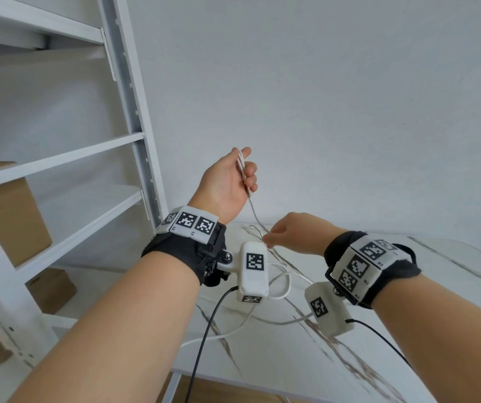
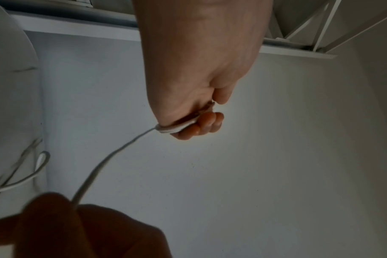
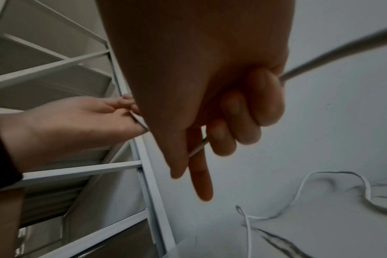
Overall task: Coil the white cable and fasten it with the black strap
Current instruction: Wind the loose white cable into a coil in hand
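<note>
My left hand is raised above the table and grips a small bundle of coiled white cable between thumb and curled fingers; the left wrist view shows the loops pressed against my palm. From there a strand runs down to my right hand, which pinches the cable lower down, near the table's far edge. The rest of the cable lies in loose curves on the marble table. I see no black strap in any view.
A white metal shelf unit stands at the left, with cardboard boxes on its shelves. A plain white wall is behind the table. Black camera leads hang from both wrists.
</note>
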`<state>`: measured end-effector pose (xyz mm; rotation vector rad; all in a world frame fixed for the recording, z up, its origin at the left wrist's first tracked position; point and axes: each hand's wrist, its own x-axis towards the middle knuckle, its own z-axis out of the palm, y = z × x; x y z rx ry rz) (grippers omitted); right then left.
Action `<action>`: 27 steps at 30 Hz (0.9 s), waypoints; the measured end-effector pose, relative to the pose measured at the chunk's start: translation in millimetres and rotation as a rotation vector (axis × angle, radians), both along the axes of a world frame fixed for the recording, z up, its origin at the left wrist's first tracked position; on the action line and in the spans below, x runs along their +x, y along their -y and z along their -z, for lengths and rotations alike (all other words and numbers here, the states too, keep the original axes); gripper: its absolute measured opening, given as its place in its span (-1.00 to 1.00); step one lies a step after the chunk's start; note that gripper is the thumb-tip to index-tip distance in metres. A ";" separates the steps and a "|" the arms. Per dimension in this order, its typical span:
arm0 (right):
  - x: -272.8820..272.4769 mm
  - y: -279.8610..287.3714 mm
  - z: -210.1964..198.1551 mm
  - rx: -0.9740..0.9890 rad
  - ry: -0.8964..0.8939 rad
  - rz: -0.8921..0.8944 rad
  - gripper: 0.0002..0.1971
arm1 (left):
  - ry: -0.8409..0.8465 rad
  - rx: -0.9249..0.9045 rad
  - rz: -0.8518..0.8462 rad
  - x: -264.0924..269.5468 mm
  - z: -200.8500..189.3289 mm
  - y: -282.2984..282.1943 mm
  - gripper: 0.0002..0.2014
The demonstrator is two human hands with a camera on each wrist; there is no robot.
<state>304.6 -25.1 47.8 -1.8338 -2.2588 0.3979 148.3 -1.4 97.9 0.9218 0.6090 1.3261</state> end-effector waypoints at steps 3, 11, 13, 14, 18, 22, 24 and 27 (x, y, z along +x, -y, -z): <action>-4.5 4.8 -2.0 0.008 -0.011 -0.068 -0.68 | -0.052 -0.020 -0.065 1.6 3.5 -2.8 -0.86; 1.8 20.1 -26.4 0.060 -0.254 -0.158 -0.82 | -0.632 0.160 -0.330 -1.3 12.8 -8.1 -0.78; 3.2 21.2 -26.9 0.055 -0.236 -0.155 -0.80 | -0.561 0.124 -0.331 -4.8 14.7 -11.2 -0.84; 3.1 21.2 -25.6 0.061 -0.201 -0.149 -0.79 | -0.483 0.091 -0.318 -5.4 14.9 -12.4 -0.89; 1.4 17.4 -16.0 0.104 -0.018 -0.078 -0.68 | -0.036 -0.058 -0.149 -1.4 9.9 -13.0 -0.86; -4.1 20.4 -10.0 0.042 0.074 -0.119 -0.52 | 0.206 -0.105 -0.020 3.2 3.5 -9.8 -0.82; -7.9 25.2 -10.0 0.018 0.070 -0.179 -0.55 | 0.235 -0.115 -0.009 4.8 2.5 -8.3 -0.80; -7.2 28.0 -16.3 0.002 -0.105 -0.227 -0.64 | 0.123 -0.100 -0.097 5.6 3.0 -6.9 -0.84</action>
